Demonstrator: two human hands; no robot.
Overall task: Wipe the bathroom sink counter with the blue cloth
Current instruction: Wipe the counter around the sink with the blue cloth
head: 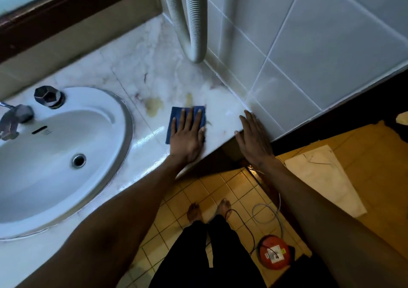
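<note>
Left hand [187, 133] lies flat, fingers spread, pressing the blue cloth [176, 116] onto the marble table [136, 71]; grip released, palm down, nothing clenched. Cloth sits near the table's front edge, between the sink [66, 146] and the tiled wall [309, 45]. Right hand [254, 137] rests open on the table's front corner against the wall. Bare marble behind the cloth up to the hose [194, 23]. Yellow stains [154, 105] just beside the cloth.

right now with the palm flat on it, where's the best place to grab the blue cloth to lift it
Probably the far left corner of the blue cloth, pinched from above. The cloth lies flat on the marble counter and the left hand covers most of it, leaving that corner and the left edge bare.
</note>
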